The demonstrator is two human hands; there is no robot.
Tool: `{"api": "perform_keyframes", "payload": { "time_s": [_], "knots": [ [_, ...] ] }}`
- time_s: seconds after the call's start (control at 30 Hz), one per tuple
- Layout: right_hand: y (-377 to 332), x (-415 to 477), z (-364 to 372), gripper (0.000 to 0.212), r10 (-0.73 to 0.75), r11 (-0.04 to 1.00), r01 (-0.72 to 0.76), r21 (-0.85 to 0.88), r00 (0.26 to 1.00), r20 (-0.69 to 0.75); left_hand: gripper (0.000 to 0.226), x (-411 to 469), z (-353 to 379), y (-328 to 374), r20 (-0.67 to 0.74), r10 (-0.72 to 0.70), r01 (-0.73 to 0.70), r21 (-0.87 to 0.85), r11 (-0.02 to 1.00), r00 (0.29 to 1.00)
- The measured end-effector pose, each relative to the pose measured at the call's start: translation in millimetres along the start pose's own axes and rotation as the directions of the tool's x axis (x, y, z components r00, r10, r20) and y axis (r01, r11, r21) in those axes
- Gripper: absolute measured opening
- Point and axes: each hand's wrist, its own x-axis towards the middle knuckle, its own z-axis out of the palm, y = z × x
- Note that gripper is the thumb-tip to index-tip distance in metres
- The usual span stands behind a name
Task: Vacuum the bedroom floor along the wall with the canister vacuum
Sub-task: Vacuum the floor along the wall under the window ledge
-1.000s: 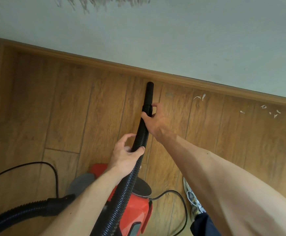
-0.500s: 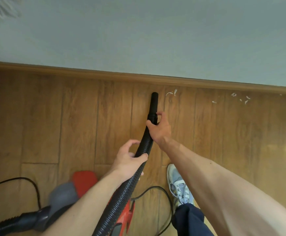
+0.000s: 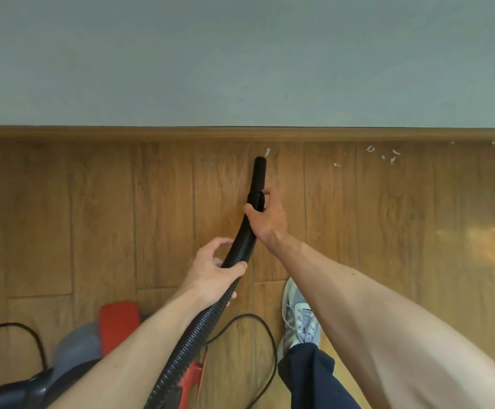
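Note:
A black ribbed vacuum hose (image 3: pixel 238 249) runs up from the bottom of the view to a smooth black nozzle (image 3: pixel 259 174), whose tip sits just short of the wooden baseboard (image 3: pixel 151 134). My right hand (image 3: pixel 268 218) grips the hose at the collar below the nozzle. Lower down, my left hand (image 3: pixel 213 273) holds the hose with thumb and fingers curled round it. A white scrap (image 3: pixel 267 151) lies right by the nozzle tip. The red and grey canister (image 3: pixel 116 323) stands at the lower left, partly hidden by my left arm.
Several white scraps (image 3: pixel 387 154) lie on the wood floor along the baseboard to the right. A black power cord (image 3: pixel 258 323) loops beside my grey shoe (image 3: pixel 299 314); another stretch of cord (image 3: pixel 19 327) curves at the far left. The grey wall (image 3: pixel 240 60) fills the top.
The view has swung right along the wall and the corner at the left has gone out of sight. The nozzle has moved right to the first scrap. Both hands keep their grips.

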Motion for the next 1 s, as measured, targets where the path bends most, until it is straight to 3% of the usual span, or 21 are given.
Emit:
{"api": "perform_keyframes", "payload": {
  "time_s": [0.3, 1.0],
  "knots": [
    [-9.4, 18.5, -18.6, 0.05, 0.012, 0.999, -0.012, 0.032, 1.0, 0.01, 0.048, 12.5, 12.1, 19.4, 0.005, 0.004, -0.004, 0.005, 1.0, 1.0],
    [42.2, 44.6, -143.8, 0.046, 0.159, 0.984, -0.147, 0.098, 0.978, -0.134, 0.038, 38.9, 118.7, 63.8, 0.12, 0.036, -0.069, 0.283, 0.957, 0.992]
  ]
}}
